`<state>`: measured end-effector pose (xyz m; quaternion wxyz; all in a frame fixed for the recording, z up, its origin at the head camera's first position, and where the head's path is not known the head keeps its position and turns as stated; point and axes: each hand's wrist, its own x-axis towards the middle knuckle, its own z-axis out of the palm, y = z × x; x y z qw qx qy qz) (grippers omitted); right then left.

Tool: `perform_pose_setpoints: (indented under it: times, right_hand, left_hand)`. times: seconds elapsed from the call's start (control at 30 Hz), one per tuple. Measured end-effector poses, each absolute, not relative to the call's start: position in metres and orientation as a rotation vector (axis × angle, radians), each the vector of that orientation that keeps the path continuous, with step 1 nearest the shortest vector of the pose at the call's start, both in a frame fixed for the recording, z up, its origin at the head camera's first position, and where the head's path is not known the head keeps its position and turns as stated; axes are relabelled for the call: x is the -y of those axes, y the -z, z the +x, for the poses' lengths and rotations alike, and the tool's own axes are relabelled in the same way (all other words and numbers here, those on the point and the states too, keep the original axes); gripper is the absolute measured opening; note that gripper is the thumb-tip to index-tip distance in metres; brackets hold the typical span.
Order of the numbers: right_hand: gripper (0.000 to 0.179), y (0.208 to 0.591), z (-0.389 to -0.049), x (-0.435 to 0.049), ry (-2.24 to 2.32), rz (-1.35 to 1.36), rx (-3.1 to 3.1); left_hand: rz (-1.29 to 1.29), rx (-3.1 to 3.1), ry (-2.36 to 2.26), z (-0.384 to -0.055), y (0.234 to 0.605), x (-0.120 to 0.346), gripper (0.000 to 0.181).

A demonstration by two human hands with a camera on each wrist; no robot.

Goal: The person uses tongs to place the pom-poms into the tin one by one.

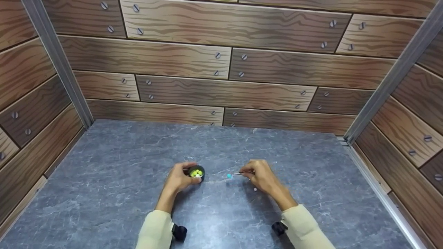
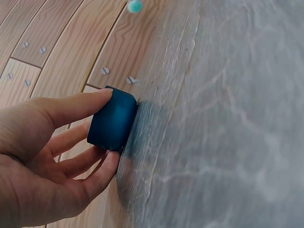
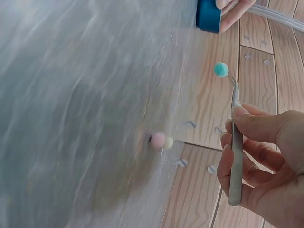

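Observation:
My left hand grips a small dark cup between thumb and fingers, keeping it upright at the table surface. Inside it, in the head view, lie several yellow-green balls and a white one. With thumb and fingers, my right hand pinches metal tweezers that have a bent tip. A fuzzy turquoise ball is held at that tip, raised above the table and to the right of the cup.
On the grey marbled table, a pink ball and a cream ball lie below my right hand. Wood-patterned walls with metal corner posts enclose the table at the back and both sides.

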<state>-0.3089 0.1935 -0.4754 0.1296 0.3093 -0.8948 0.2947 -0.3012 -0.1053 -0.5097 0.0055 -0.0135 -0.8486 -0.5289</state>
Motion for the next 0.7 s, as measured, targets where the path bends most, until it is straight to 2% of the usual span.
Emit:
perform_pose_setpoints:
  times: [0.7]
  right_hand:
    - [0.011,0.477,-0.322,-0.134,-0.874,0.923,2.520]
  left_hand:
    - [-0.042,2.664,1.649,-0.300,0.509,0.105,0.057]
